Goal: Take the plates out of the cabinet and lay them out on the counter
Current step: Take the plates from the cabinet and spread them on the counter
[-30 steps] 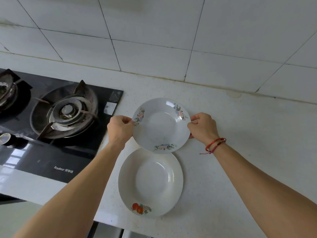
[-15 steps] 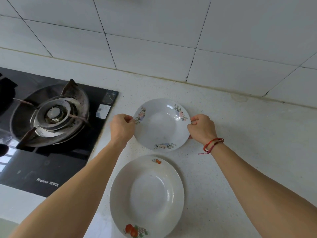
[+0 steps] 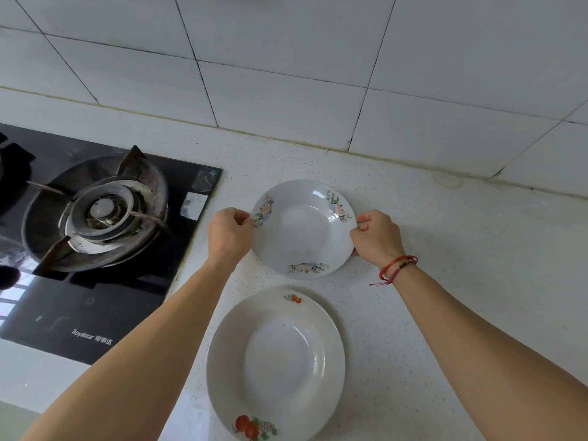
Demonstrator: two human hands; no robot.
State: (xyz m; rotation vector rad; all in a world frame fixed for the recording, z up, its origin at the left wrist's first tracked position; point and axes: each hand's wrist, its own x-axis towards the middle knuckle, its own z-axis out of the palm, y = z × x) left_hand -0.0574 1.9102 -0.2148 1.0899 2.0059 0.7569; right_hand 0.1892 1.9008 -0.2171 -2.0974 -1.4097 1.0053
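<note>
A white plate with pastel flower prints [image 3: 304,230] is at the middle of the speckled counter [image 3: 445,249]. My left hand [image 3: 229,237] grips its left rim and my right hand [image 3: 375,237] grips its right rim, fingers curled over the edge. Whether the plate rests fully on the counter I cannot tell. Nearer to me lies a larger white plate with red fruit prints [image 3: 275,364], flat on the counter and apart from the flowered one. No cabinet shows in this view.
A black glass gas hob [image 3: 95,297] with a round burner [image 3: 101,211] fills the left side, its edge close to my left hand. White wall tiles [image 3: 286,74] rise behind the counter. Bare counter stretches to the right.
The flowered plate has moved away from the fruit plate, toward the wall, so a gap shows between them. Both hands keep their grip on its rim.
</note>
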